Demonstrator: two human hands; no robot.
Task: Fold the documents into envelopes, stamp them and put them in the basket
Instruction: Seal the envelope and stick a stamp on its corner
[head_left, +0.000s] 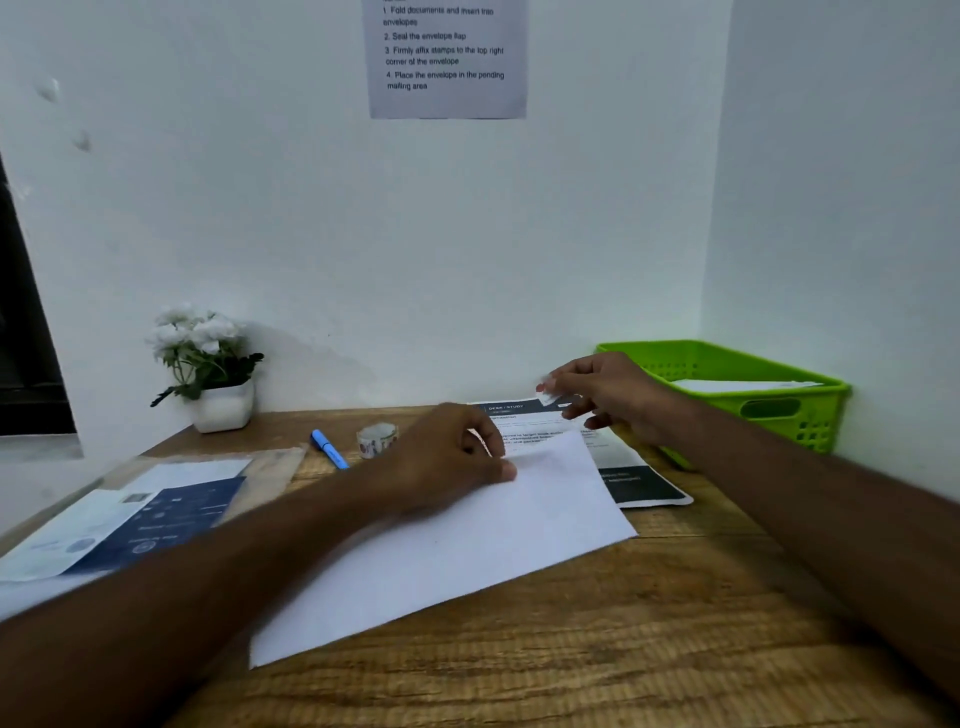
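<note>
**Inspector A:** Position of the work item?

**Inspector B:** The white envelope (467, 551) lies flat and askew on the tabletop (623, 649), its far corner overlapping a printed document (639, 480). The green basket (810, 410) stands in the right-hand corner, well apart from the envelope, with what looks like white mail (743, 385) already inside.

**Inspector A:** Hands?

**Inspector B:** The left hand (452, 457) sits at the envelope's far edge, fingers curled over it and thumb tip on the paper. The picture is blurred there, so I judge this a pinning hold. The right hand (613, 397) is raised above the document and pinches a small white slip between thumb and fingertips. I take the slip for a stamp (548, 398). A roll (377, 439) of similar pieces stands beside a blue pen (330, 449).

**Inspector A:** Handling assessment?

**Inspector B:** In my judgement the envelope is light, thin and flexible. It will slide readily on the wood grain unless held down, and it creases if gripped mid-face. Take it by an edge or corner, thumb above and fingers beneath. The stamp is flimsy and probably tacky on one side. It should be held by its margin only, laid at the top right corner, then pressed flat.

**Inspector A:** Stage?

**Inspector B:** Stamping, by appearance. I cannot confirm the flap is sealed.
</note>
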